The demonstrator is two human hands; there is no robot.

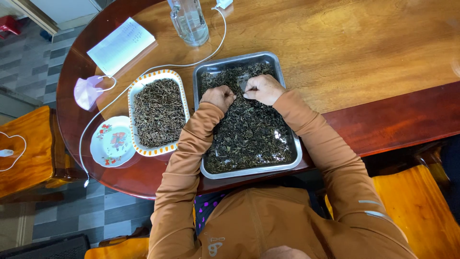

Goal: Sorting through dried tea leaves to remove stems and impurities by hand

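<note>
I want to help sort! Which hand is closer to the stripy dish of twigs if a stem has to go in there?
Probably the left hand. It rests on the dark leaves at the left side of the metal tray, right beside the orange-rimmed dish. The right hand sits farther over, past the left one.

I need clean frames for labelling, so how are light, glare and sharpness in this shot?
Head view: even daylight; soft glare on the wooden table and metal tray rim; wide-lens bending at the edges; both hands, left hand and right hand, sharp.

two trays (199,76), one saucer (113,142), one jug (189,21)
</note>
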